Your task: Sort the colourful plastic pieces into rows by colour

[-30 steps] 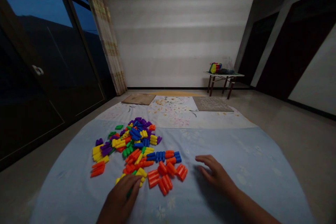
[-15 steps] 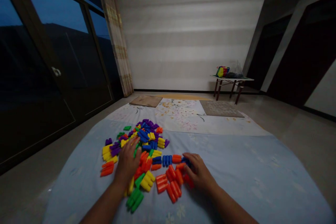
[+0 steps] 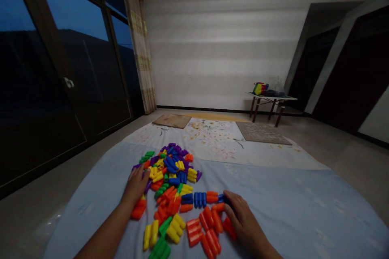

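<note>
Many plastic toy blocks, each shaped like joined finger-like tubes, lie in a mixed-colour pile (image 3: 173, 166) on the bed-like surface. My left hand (image 3: 137, 182) rests at the pile's left edge, fingers stretched out and apart, touching purple and yellow blocks; its far fingertips are partly hidden. A short row runs rightward from the pile, with a blue block (image 3: 199, 200) and an orange block (image 3: 212, 197) in it. At its right end my right hand (image 3: 244, 214) has its fingers curled on another blue block (image 3: 221, 198). A red block (image 3: 229, 228) lies under its thumb side.
Orange-red blocks (image 3: 209, 230) lie grouped below the row, with yellow blocks (image 3: 175, 228) and a green block (image 3: 160, 249) nearer me. The blue cloth (image 3: 288, 206) covers the surface. Two mats (image 3: 172, 121) lie toward its far edge. A small table (image 3: 271, 96) stands near the wall.
My left hand has moved left, off the middle of the pile to its left edge, uncovering blocks. My right hand stays at the row's end. The view has shifted slightly.
</note>
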`<state>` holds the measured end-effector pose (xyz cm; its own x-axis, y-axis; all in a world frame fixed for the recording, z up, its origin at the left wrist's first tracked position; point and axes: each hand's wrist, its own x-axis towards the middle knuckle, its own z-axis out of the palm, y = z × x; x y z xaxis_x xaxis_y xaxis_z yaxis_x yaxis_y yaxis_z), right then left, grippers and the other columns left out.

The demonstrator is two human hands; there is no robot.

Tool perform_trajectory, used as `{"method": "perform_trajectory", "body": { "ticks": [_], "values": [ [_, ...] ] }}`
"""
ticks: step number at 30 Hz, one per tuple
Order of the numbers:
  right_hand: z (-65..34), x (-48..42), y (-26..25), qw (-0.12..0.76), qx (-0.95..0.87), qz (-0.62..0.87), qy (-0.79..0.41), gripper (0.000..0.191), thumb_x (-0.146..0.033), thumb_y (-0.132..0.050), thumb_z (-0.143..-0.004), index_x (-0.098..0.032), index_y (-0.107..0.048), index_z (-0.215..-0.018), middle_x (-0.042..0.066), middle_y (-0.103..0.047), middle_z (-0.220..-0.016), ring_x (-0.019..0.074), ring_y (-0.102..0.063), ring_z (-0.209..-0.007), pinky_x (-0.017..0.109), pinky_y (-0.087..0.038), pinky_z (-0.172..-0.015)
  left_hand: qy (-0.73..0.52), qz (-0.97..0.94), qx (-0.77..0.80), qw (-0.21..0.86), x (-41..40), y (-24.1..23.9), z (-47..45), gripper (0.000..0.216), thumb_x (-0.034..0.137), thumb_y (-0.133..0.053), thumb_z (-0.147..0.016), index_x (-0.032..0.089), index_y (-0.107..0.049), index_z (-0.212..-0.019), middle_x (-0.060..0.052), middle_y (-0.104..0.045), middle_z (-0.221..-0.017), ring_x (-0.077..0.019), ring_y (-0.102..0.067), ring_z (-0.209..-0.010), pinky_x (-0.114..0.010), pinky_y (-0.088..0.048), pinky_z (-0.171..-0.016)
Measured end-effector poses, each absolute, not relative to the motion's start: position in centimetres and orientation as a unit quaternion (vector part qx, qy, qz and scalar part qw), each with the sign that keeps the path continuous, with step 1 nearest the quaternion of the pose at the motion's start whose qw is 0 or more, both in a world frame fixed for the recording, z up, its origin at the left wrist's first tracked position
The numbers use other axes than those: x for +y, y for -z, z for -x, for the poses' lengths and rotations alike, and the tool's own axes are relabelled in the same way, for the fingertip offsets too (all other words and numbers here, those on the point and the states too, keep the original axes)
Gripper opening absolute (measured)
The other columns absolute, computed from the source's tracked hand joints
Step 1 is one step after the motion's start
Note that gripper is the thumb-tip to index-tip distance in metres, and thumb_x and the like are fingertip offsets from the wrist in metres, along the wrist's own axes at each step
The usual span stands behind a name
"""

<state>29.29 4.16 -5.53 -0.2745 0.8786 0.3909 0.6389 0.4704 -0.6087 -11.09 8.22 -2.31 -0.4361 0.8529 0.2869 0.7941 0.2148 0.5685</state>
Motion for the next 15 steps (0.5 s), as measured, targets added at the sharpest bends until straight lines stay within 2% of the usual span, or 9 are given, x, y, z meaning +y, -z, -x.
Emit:
{"method": "perform_trajectory", "body": {
  "ticks": [2, 5, 7, 9, 11, 12, 15],
  "values": [
    [-29.5, 4.4, 5.7, 0.352, -0.783, 0.485, -0.167, 0.043, -0.045, -0.042, -0.089, -0.023, -0.054, -0.124, 0.010, -0.058, -0.124, 0.0241, -0.053, -0.116, 0.042, -0.044, -0.100, -0.349, -0.548, 0.758, 0.059, 8.3, 2.2, 8.9, 0.057, 0.043, -0.029, -0.084, 0.010, -0.047, -0.127, -0.013, -0.046, -0.137, -0.0245, -0.034, -0.131, -0.042, -0.023, -0.109],
    [-29.7, 4.7, 6.0, 0.350, -0.788, 0.476, -0.170, 0.042, -0.045, -0.042, -0.089, -0.023, -0.055, -0.123, 0.009, -0.059, -0.123, 0.0232, -0.054, -0.114, 0.041, -0.045, -0.099, -0.368, -0.582, 0.717, 0.108, 7.7, 1.6, 5.1, 0.059, 0.047, -0.023, -0.088, 0.014, -0.040, -0.133, -0.009, -0.045, -0.138, -0.0179, -0.038, -0.129, -0.036, -0.030, -0.107],
    [-29.8, 4.9, 6.3, 0.357, -0.785, 0.477, -0.172, 0.042, -0.045, -0.042, -0.089, -0.023, -0.055, -0.123, 0.009, -0.059, -0.123, 0.0226, -0.054, -0.114, 0.039, -0.045, -0.099, -0.407, -0.610, 0.647, 0.210, 7.4, 1.0, 2.9, 0.059, 0.049, -0.026, -0.088, 0.016, -0.038, -0.136, -0.008, -0.040, -0.142, -0.0173, -0.034, -0.131, -0.035, -0.027, -0.109],
    [-29.8, 4.9, 6.5, 0.366, -0.777, 0.482, -0.176, 0.043, -0.046, -0.041, -0.089, -0.022, -0.055, -0.123, 0.009, -0.059, -0.123, 0.0224, -0.054, -0.115, 0.039, -0.045, -0.099, -0.423, -0.640, 0.587, 0.261, 8.0, 0.2, 1.8, 0.057, 0.048, -0.027, -0.089, 0.018, -0.040, -0.135, -0.008, -0.043, -0.140, -0.0173, -0.038, -0.129, -0.034, -0.030, -0.107],
    [-29.9, 5.0, 6.8, 0.371, -0.771, 0.486, -0.181, 0.044, -0.046, -0.039, -0.090, -0.022, -0.055, -0.123, 0.010, -0.059, -0.123, 0.0225, -0.054, -0.115, 0.039, -0.046, -0.098, -0.435, -0.641, 0.592, 0.221, 9.6, -0.5, 2.5, 0.054, 0.046, -0.025, -0.090, 0.017, -0.045, -0.131, -0.008, -0.049, -0.135, -0.0175, -0.044, -0.125, -0.034, -0.035, -0.104],
    [-30.0, 5.1, 7.0, 0.372, -0.770, 0.486, -0.182, 0.044, -0.046, -0.039, -0.090, -0.022, -0.056, -0.123, 0.010, -0.059, -0.123, 0.0226, -0.054, -0.115, 0.039, -0.046, -0.098, -0.431, -0.625, 0.630, 0.161, 10.8, -0.8, 3.6, 0.053, 0.046, -0.024, -0.089, 0.017, -0.047, -0.128, -0.007, -0.053, -0.131, -0.0173, -0.046, -0.123, -0.034, -0.036, -0.103],
    [-30.3, 5.5, 7.6, 0.371, -0.776, 0.476, -0.183, 0.042, -0.044, -0.041, -0.090, -0.024, -0.056, -0.123, 0.009, -0.059, -0.123, 0.0228, -0.055, -0.115, 0.039, -0.046, -0.098, -0.419, -0.577, 0.694, 0.098, 14.1, -1.3, 8.2, 0.055, 0.042, -0.029, -0.086, 0.009, -0.046, -0.126, -0.015, -0.046, -0.136, -0.0227, -0.039, -0.128, -0.039, -0.028, -0.107]
  ]
}}
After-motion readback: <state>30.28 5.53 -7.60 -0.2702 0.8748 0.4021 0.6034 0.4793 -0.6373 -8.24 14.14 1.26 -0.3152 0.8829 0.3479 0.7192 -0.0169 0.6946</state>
